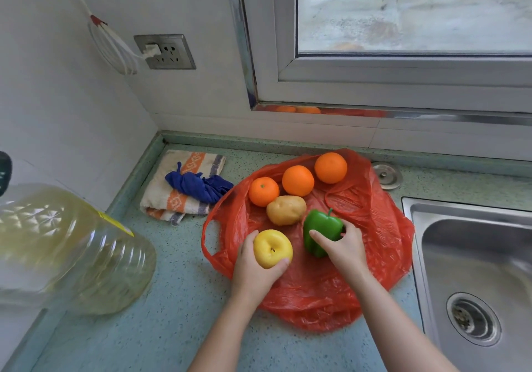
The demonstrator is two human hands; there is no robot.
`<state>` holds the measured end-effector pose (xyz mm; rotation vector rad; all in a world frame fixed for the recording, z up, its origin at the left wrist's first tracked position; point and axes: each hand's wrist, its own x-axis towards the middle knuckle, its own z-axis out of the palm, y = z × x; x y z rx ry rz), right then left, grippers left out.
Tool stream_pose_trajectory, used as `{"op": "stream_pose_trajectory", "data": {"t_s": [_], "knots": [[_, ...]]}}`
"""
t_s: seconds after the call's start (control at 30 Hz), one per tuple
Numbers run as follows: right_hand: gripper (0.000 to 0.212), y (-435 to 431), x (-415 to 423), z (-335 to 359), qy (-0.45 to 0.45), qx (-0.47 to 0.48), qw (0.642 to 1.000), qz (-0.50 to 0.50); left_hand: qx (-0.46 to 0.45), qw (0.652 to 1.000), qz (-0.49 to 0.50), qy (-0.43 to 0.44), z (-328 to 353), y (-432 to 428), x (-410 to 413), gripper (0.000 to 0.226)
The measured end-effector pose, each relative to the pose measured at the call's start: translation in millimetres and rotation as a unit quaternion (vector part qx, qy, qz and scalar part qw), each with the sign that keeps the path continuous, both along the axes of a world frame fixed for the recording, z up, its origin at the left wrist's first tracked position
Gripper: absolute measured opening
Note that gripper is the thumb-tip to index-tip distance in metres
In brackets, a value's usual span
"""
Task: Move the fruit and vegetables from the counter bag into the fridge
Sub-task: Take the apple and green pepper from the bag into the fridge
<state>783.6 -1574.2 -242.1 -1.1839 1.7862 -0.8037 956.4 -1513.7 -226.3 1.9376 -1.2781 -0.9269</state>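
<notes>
A red plastic bag (374, 245) lies spread flat on the counter with produce on it. My left hand (253, 271) is closed around a yellow apple (272, 247) at the bag's near left. My right hand (345, 249) grips a green bell pepper (321, 227) beside it. Behind them sit a potato (286, 209) and three oranges: a small orange (263, 191), a middle orange (297, 180) and a far orange (330, 167). No fridge is in view.
A steel sink (472, 262) lies to the right. A folded striped towel (172, 199) with a blue cloth (198, 186) lies to the left of the bag. A large oil bottle (66, 247) stands at the near left. The window and wall socket (164, 52) are behind.
</notes>
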Motion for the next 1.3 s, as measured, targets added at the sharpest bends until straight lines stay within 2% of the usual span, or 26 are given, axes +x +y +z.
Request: {"op": "stream_pose_trajectory", "data": {"t_s": [0.23, 0.37, 0.6, 0.73, 0.97, 1.3], "knots": [[0.08, 27.4, -22.1, 45.8, -0.012, -0.121, 0.992, 0.021, -0.062, 0.997, -0.011, 0.044, 40.0, 14.2, -8.1, 0.078], [0.08, 45.6, -40.9, 75.8, 0.016, -0.197, 0.98, 0.008, -0.102, 0.989, -0.058, 0.088, 74.8, 18.0, -22.0, 0.076], [0.086, 86.4, -68.4, 120.4, 0.049, -0.271, 0.96, -0.039, -0.131, 0.966, -0.15, 0.163, 115.1, 29.4, -38.5, 0.069], [0.085, 114.6, -69.3, 131.5, 0.067, -0.295, 0.95, -0.08, -0.138, 0.955, -0.21, 0.156, 119.8, 35.1, -42.3, 0.078], [0.091, 170.9, -56.3, 137.9, 0.068, -0.288, 0.942, -0.158, -0.147, 0.933, -0.281, 0.171, 115.2, 47.6, -38.8, 0.076], [0.087, 278.2, -76.4, 141.8, 0.122, -0.285, 0.895, -0.322, -0.13, 0.864, -0.43, 0.228, 113.8, 89.3, -96.7, 0.071]]}}
